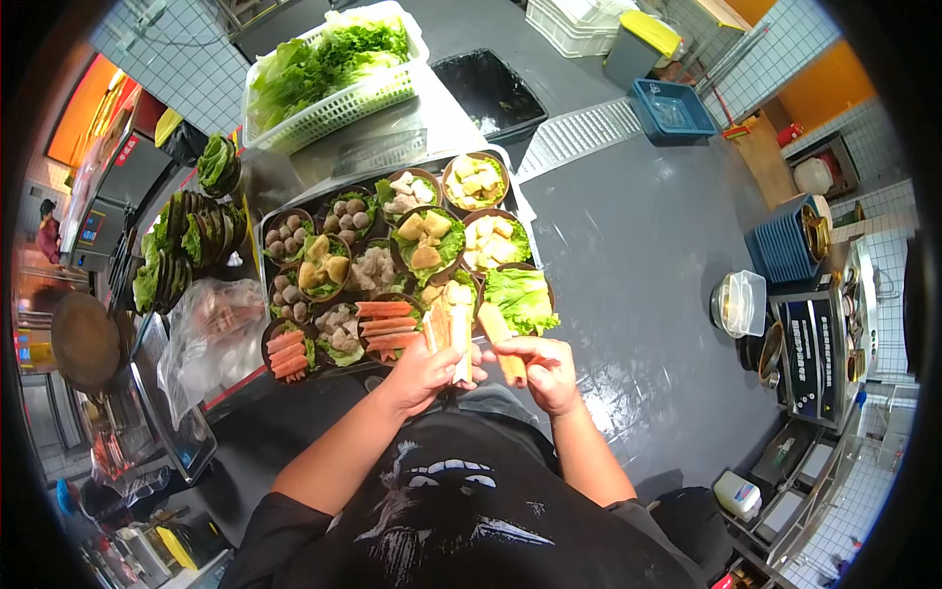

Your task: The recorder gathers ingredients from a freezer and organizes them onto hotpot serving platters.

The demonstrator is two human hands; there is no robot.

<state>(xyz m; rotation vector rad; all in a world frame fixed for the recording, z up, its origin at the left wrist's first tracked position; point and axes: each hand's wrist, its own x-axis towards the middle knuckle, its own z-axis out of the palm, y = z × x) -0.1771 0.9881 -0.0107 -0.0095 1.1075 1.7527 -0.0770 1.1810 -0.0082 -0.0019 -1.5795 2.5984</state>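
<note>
My left hand [425, 379] grips several long pale orange-and-white food sticks [461, 342] upright, over the near edge of a metal tray [533, 250]. Just to its right, my right hand [544, 368] pinches one separate orange-tan stick [499, 335]. Round brown bowls lined with lettuce crowd the tray. One bowl [388, 327] has pink-and-white sticks, and a smaller one [288, 353] at the near left corner has more. Others hold meatballs [347, 215], yellow fried pieces [427, 235] and pale chunks [475, 180]. A bowl with lettuce leaves [521, 298] is beside my right hand.
A white basket of lettuce [335, 110] stands beyond the tray, beside a black-lined bin [489, 92]. Stacked lettuce-lined bowls [202, 232] and a clear plastic bag [213, 331] lie left. At right are a blue tub [671, 110], stacked blue trays [780, 239] and clear containers [742, 303].
</note>
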